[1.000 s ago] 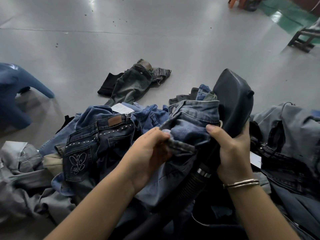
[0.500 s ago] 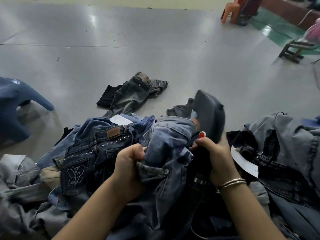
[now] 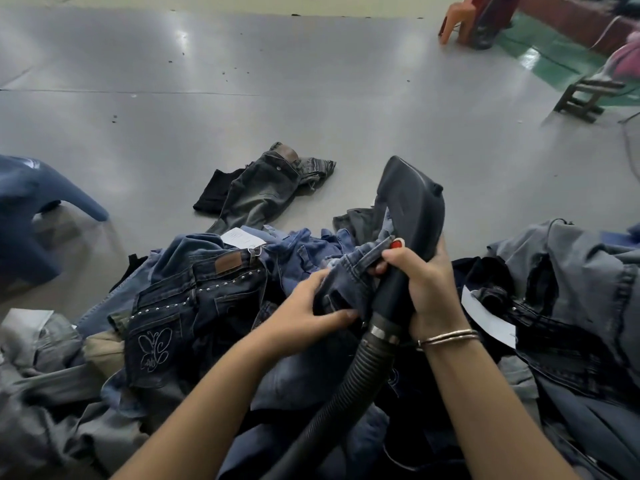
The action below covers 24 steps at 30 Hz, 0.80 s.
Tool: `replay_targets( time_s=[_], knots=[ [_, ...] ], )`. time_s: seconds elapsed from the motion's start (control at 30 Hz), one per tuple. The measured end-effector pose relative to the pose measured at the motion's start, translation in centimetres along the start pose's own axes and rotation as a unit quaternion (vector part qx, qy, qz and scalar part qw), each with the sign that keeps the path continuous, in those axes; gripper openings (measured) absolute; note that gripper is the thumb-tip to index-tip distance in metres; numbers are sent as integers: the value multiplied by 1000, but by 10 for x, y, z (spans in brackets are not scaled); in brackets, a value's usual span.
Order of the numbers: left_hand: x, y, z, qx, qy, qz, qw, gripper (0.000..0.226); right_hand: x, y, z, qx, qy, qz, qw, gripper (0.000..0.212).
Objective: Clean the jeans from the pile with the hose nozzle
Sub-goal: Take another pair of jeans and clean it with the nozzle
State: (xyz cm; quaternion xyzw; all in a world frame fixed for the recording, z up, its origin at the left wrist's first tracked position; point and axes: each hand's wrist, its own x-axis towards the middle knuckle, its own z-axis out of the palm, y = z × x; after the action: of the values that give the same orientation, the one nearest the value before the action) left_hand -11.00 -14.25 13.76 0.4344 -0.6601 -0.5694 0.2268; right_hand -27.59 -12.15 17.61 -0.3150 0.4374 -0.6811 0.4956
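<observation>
A pile of jeans (image 3: 194,299) fills the lower half of the view. My right hand (image 3: 427,289) grips the neck of a black hose nozzle (image 3: 414,206), whose wide head points up and away; its thumb lies by a red button (image 3: 397,243). A ribbed black hose (image 3: 349,386) runs down from the nozzle toward me. My left hand (image 3: 304,315) holds a bunched pair of blue jeans (image 3: 349,275) pressed against the nozzle's left side. Part of this denim is hidden under my fingers.
One dark grey pair of jeans (image 3: 263,188) lies alone on the grey floor beyond the pile. A blue plastic stool (image 3: 31,209) stands at the left. Grey denim (image 3: 571,282) is heaped at the right. An orange chair (image 3: 457,19) and a wooden stool (image 3: 585,98) stand far right.
The blue jeans have sunk lower and bunched tighter against the nozzle. My left hand shifted right onto them. The hose below the nozzle has come into view.
</observation>
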Motion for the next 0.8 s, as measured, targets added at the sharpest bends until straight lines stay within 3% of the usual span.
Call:
replay_targets(
  time_s=[0.07,0.1,0.17,0.23,0.3,0.53,0.63,0.8],
  knots=[
    [2,-3,1,0,65,5,998,14,0,-1,2,-2,-4,-2,1000,40],
    [5,-1,1,-29,115,-5,993,7,0,-1,2,-5,-2,2,1000,41],
    [8,9,-3,-186,170,-49,966,15,0,-4,-4,-11,1,20,1000,49],
    [6,19,-11,-347,146,-100,921,25,-2,-4,-10,-10,-1,44,999,58],
    [-1,31,-21,-426,103,-106,893,27,-8,-1,-13,-49,-13,55,997,58],
    [-25,54,-34,-479,-20,-3,878,29,-20,15,5,-63,-74,96,991,55],
    [-27,50,-42,-470,-19,-5,882,34,-20,13,12,-88,-95,64,990,57],
    [-27,43,-55,-417,13,16,909,27,-16,3,10,-30,13,37,999,48]
  ],
)
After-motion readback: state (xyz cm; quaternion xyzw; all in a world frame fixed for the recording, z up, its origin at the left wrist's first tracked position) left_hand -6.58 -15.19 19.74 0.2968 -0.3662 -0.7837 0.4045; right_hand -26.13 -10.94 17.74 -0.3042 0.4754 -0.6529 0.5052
